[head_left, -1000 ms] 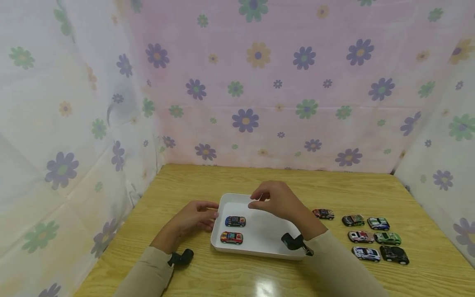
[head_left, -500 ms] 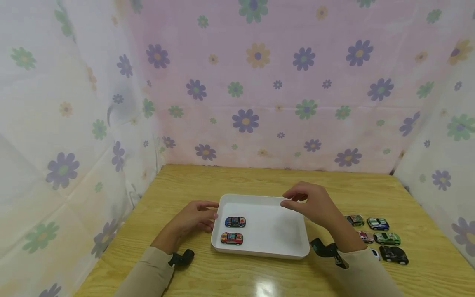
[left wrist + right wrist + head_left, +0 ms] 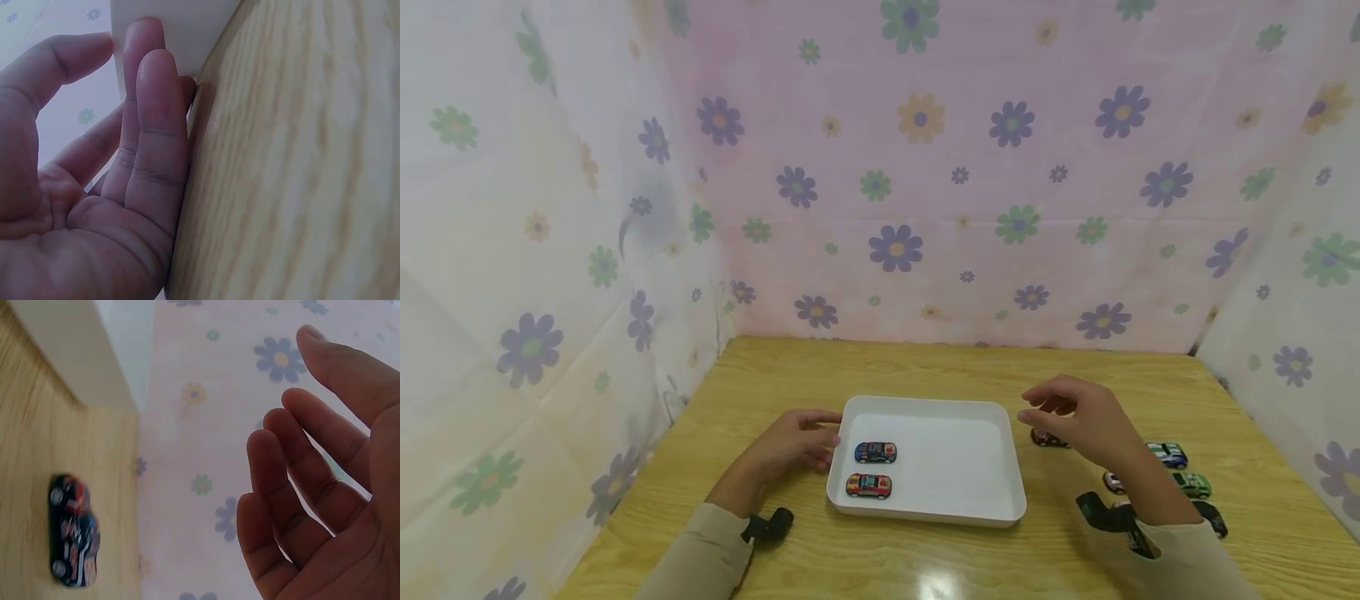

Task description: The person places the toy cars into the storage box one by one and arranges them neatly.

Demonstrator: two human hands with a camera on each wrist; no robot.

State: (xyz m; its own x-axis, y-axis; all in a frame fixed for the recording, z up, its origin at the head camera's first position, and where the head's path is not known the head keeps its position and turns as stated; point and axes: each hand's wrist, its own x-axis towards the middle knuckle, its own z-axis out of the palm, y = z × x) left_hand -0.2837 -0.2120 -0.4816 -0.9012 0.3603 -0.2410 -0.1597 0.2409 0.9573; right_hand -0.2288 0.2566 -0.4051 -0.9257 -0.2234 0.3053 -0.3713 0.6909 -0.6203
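A white tray (image 3: pixel 951 462) lies on the table with two toy cars in its left half. The blue toy car (image 3: pixel 876 452) sits behind the red and yellow toy car (image 3: pixel 868 486). At the tray's left wall, my left hand (image 3: pixel 786 446) rests with its fingers against the outside, the thumb at the rim; the left wrist view shows these fingers (image 3: pixel 156 119) nearly straight. My right hand (image 3: pixel 1086 421) is in the air right of the tray, fingers loosely bent around nothing. Below it, a dark red and black toy car (image 3: pixel 74 531) stands on the table, partly hidden in the head view.
More toy cars stand to the right, partly behind my right wrist: a white, blue and green car (image 3: pixel 1167 454), a green car (image 3: pixel 1192 483) and a black car (image 3: pixel 1212 517). Flowered cloth (image 3: pixel 895 192) walls in the wooden table (image 3: pixel 880 367) at back and sides.
My right hand has moved right, from over the tray to beyond its right edge, above the table. My left hand and both cars in the tray have stayed put.
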